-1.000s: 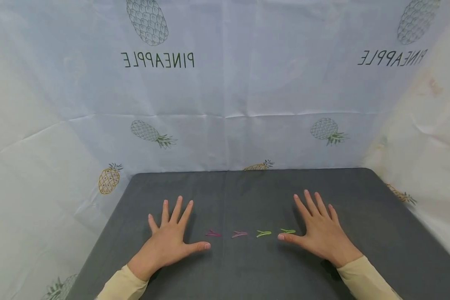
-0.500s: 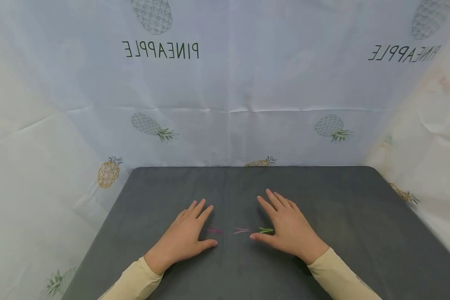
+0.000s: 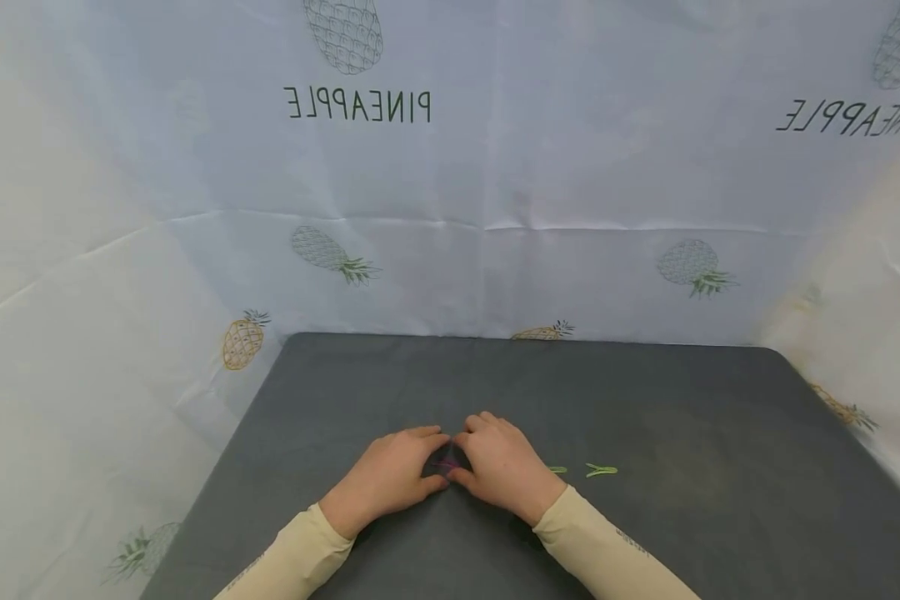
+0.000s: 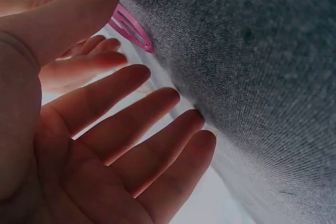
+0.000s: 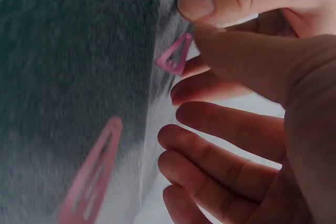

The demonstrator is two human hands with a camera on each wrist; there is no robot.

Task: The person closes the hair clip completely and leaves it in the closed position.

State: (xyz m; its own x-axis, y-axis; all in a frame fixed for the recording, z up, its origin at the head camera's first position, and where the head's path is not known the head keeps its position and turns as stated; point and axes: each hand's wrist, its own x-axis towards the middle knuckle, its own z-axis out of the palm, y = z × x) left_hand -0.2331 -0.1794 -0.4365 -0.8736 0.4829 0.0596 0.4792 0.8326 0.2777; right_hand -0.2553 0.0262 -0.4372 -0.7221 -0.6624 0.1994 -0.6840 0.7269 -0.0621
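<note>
A small magenta snap hair clip (image 3: 447,465) lies on the dark grey table between the two hands, partly covered by their fingers in the head view. My left hand (image 3: 390,477) is just left of it, thumb and fingers spread around it without pinching. From the right comes my right hand (image 3: 506,468), its fingertips almost meeting the left ones, fingers loosely bent and holding nothing. The right wrist view shows the magenta clip (image 5: 176,56) standing apart at its legs, near both thumbs. A paler pink hair clip (image 5: 94,174) lies closer to that camera; the right hand hides it in the head view.
Two green hair clips lie right of the right hand: one (image 3: 558,470) beside the wrist, the other (image 3: 602,470) farther right. The grey tabletop (image 3: 682,400) ends at a white pineapple-print cloth (image 3: 435,275) behind and on both sides.
Both hands have moved inward from wide apart to nearly touching around the magenta hair clip. The right hand has passed over the green clips, uncovering them. The head view has shifted slightly.
</note>
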